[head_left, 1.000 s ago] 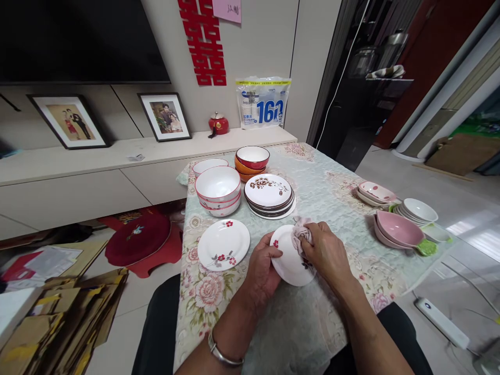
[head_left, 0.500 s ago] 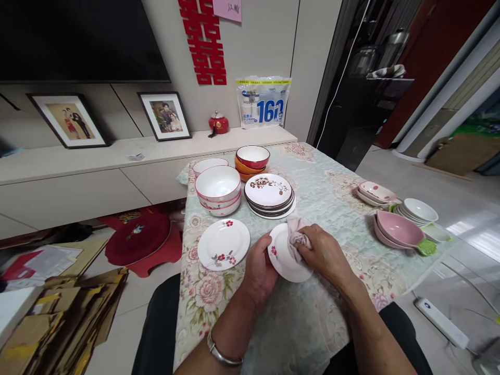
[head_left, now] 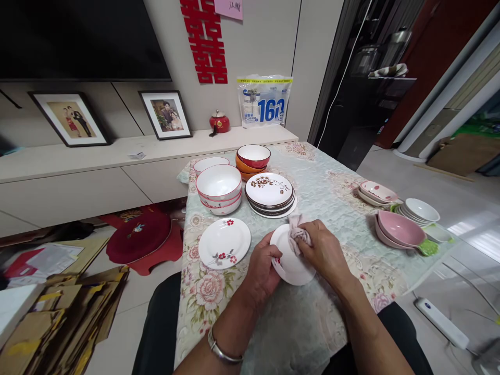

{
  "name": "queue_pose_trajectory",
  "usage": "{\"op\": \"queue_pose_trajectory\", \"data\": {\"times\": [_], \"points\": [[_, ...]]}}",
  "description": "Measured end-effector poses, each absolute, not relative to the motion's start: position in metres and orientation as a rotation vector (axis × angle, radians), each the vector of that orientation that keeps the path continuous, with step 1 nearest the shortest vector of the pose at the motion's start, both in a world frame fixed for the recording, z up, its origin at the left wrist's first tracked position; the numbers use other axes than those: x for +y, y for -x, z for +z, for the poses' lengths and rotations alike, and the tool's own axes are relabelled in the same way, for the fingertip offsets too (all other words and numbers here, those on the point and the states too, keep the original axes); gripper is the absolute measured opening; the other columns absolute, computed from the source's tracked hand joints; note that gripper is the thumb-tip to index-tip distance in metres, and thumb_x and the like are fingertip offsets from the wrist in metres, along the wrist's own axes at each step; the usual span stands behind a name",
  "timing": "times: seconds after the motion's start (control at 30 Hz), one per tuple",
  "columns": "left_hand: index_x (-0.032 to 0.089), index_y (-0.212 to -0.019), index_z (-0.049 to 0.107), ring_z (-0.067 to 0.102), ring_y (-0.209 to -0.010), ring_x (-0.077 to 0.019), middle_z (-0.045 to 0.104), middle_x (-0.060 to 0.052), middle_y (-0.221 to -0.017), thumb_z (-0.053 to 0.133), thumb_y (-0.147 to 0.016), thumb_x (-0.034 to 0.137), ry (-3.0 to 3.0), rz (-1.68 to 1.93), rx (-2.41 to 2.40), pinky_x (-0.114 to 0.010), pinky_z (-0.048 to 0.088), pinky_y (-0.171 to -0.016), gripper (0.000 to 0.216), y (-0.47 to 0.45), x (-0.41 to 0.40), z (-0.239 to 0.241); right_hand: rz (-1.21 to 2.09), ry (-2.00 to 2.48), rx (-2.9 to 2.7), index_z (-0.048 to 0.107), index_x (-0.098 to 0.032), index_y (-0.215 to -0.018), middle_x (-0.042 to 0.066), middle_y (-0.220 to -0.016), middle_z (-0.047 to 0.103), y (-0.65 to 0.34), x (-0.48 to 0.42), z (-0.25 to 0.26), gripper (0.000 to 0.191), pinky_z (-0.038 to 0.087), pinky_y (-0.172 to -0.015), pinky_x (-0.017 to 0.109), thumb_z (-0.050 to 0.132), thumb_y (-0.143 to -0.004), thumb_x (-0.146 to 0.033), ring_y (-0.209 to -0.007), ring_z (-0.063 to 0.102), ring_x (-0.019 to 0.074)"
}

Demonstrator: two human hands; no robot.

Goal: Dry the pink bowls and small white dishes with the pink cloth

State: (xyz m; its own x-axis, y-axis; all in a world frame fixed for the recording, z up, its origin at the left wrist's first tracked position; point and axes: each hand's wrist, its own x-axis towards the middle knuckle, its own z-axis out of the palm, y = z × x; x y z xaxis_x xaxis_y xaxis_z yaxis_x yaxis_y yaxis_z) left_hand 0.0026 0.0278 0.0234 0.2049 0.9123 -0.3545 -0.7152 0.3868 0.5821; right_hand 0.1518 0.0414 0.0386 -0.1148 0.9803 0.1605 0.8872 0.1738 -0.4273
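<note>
My left hand grips the left edge of a small white plate with a red flower, its thumb on the upper face. A crumpled pale pink cloth is bunched in my right hand, pressed on the plate's far right part. To the left, a larger white plate with red flowers lies flat on the table. Just beyond my hands stands a stack of dark-rimmed plates, its top one with a brown flower pattern. The fingers of my left hand under the plate are hidden.
White bowls with pink rims and a stack of red and orange bowls stand at the back of the cloth-covered table. Pink dishes and small white bowls are at the right edge. A red stool is left.
My left thumb has moved further onto the small plate and now partly covers its red flower. The plate has turned slightly, with the cloth still against it.
</note>
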Motion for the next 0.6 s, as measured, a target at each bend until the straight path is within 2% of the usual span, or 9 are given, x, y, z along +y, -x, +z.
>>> {"op": "queue_pose_trajectory", "data": {"times": [0.13,0.3,0.43,0.5,0.6], "points": [[0.015,-0.101,0.072,0.065,-0.073,-0.0221,0.074,-0.004,-0.081,0.055,-0.047,0.008,-0.271,1.199,0.733,-0.030,0.048,-0.066,0.057,-0.001,0.028,0.022,0.195,1.955,-2.049,0.063,-0.016,-0.099,0.008,-0.099,0.056,-0.152,0.040,0.043,0.014,0.038,-0.065,0.029,0.054,-0.091,-0.022,-0.076,0.058,0.0190],[0.015,-0.096,0.071,0.067,-0.076,-0.0225,0.072,-0.005,-0.079,0.066,-0.060,0.014,-0.312,1.196,0.658,-0.031,0.051,-0.071,0.036,-0.003,0.027,0.021,0.483,1.509,-2.166,0.062,-0.020,-0.096,0.004,-0.097,0.060,-0.137,0.032,0.046,0.009,0.044,-0.076,0.027,0.056,-0.090,-0.021,-0.089,0.061,0.0189],[0.015,-0.087,0.071,0.066,-0.075,-0.0202,0.071,-0.004,-0.078,0.071,-0.069,0.023,-0.324,1.198,0.638,-0.032,0.052,-0.077,0.019,-0.007,0.027,0.019,0.455,1.363,-2.126,0.061,-0.021,-0.115,0.006,-0.106,0.062,-0.140,0.036,0.041,0.025,0.046,-0.084,0.030,0.057,-0.090,-0.024,-0.099,0.061,0.0206],[0.015,-0.090,0.072,0.067,-0.079,-0.0219,0.073,-0.005,-0.082,0.072,-0.069,0.024,-0.326,1.211,0.670,-0.032,0.052,-0.078,0.023,-0.008,0.027,0.020,0.336,1.512,-2.073,0.061,-0.019,-0.118,0.008,-0.106,0.061,-0.147,0.039,0.038,0.028,0.046,-0.084,0.032,0.056,-0.091,-0.025,-0.100,0.061,0.0229],[0.015,-0.102,0.073,0.069,-0.089,-0.0263,0.076,-0.008,-0.092,0.069,-0.067,0.023,-0.326,1.246,0.700,-0.034,0.052,-0.079,0.036,-0.007,0.028,0.023,0.219,1.799,-2.015,0.065,-0.017,-0.109,0.010,-0.100,0.060,-0.154,0.042,0.037,0.022,0.045,-0.077,0.032,0.053,-0.092,-0.026,-0.091,0.062,0.0243]]}}
